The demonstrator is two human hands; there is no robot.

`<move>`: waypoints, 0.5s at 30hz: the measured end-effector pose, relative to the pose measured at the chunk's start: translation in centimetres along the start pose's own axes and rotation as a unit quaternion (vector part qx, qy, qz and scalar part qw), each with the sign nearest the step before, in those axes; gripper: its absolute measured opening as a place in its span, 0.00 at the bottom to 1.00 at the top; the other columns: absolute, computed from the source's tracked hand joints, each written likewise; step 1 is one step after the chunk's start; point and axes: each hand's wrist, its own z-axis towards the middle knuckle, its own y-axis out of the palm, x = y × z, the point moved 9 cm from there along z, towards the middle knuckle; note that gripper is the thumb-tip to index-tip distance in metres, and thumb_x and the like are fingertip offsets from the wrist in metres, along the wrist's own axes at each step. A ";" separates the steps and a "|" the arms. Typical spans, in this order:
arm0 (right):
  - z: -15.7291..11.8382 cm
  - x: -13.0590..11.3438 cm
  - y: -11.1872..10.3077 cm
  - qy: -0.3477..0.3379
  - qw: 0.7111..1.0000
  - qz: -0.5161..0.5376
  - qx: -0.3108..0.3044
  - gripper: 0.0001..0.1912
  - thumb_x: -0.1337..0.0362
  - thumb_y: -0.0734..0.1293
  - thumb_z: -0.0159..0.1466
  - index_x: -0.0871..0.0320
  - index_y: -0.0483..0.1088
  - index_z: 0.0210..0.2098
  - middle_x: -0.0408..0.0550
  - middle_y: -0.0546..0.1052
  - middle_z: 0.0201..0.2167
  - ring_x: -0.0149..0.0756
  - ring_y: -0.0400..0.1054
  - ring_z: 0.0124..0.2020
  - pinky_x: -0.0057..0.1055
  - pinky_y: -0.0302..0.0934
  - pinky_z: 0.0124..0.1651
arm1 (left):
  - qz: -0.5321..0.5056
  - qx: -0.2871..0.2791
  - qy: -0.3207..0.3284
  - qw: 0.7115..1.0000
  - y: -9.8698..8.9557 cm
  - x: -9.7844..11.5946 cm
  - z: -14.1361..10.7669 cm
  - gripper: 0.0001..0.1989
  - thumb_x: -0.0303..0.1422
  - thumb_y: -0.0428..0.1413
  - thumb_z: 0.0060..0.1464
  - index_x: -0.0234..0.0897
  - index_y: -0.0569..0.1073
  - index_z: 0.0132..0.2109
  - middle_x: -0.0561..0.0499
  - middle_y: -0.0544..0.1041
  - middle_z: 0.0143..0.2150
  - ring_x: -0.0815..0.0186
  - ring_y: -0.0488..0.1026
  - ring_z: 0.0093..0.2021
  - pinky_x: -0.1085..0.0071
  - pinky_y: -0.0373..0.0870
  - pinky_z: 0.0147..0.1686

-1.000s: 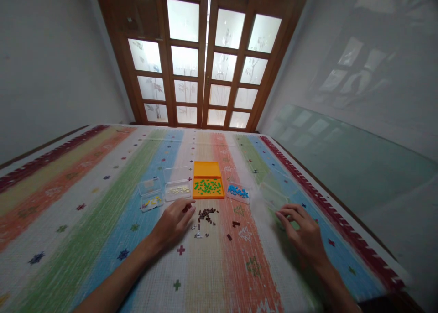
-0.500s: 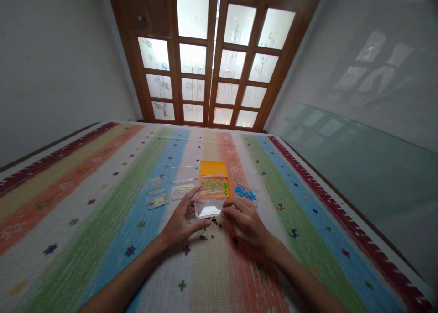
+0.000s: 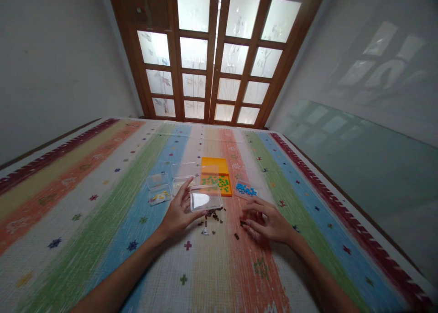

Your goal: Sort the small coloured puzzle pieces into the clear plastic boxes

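Note:
My left hand (image 3: pixel 178 212) grips a clear plastic box (image 3: pixel 205 199) by its left side, tilted above the cloth; its lid looks raised. My right hand (image 3: pixel 265 221) is curled just above the cloth to the right, away from the box. A small dark piece (image 3: pixel 242 222) shows at its fingertips; whether it is pinched or only touched is hard to tell. Brown pieces (image 3: pixel 215 215) lie in a loose pile below the clear box, with one brown piece (image 3: pixel 236 236) apart from them. A small silvery item (image 3: pixel 205 231) lies just in front of the pile.
Behind the hands stand an orange box (image 3: pixel 214 165) with green pieces, a clear case (image 3: pixel 159 195) with yellow pieces, another clear case (image 3: pixel 178 183) partly behind my left hand, and a clear box with blue pieces (image 3: pixel 245 189). A striped cloth (image 3: pixel 153 276) covers the table.
My right hand has let go of the clear box and moved right and down to the cloth. My left hand has shifted slightly left with the box, uncovering more of the brown pile.

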 end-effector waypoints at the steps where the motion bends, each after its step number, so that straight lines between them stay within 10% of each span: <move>1: -0.6 0.4 0.3 0.017 1.000 0.004 -0.016 0.09 0.63 0.69 0.64 0.57 0.77 0.43 0.52 0.78 0.42 0.36 0.73 0.38 0.33 0.69 0.42 | 0.001 0.003 -0.001 1.000 -0.1 0.0 0.0 0.54 0.36 0.71 0.44 0.45 0.52 0.73 0.39 0.65 0.69 0.48 0.62 0.70 0.50 0.61 0.68; 15: -2.3 1.3 2.6 0.063 0.998 -0.003 -0.021 0.12 0.65 0.61 0.71 0.57 0.77 0.42 0.50 0.77 0.38 0.35 0.73 0.38 0.33 0.66 0.43 | 0.041 0.011 0.000 0.999 0.0 0.2 0.4 0.53 0.36 0.71 0.44 0.50 0.54 0.73 0.40 0.61 0.72 0.46 0.59 0.72 0.45 0.59 0.68</move>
